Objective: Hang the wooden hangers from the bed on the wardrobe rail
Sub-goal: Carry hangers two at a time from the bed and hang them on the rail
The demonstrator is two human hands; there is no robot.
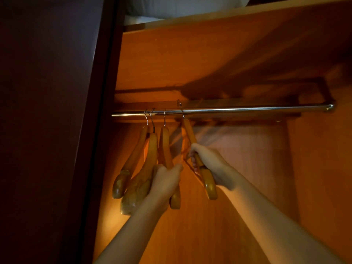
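A shiny metal rail [247, 109] runs across the inside of an orange-wood wardrobe. Three wooden hangers [141, 168] hang from its left part by steel hooks. My left hand [165, 180] grips the lower arm of the third hanger [165, 147], counting from the left. My right hand [207, 162] is closed around the arm of a fourth wooden hanger [209, 183]. That hanger is tilted, and its hook [180, 106] rises just above the rail, right of the others. Whether the hook rests on the rail is unclear.
The dark wardrobe door panel [47, 111] fills the left side. A wooden shelf [209, 18] sits above the rail with white bedding [181, 6] on it. The rail's right stretch to its end bracket [330, 107] carries no hangers.
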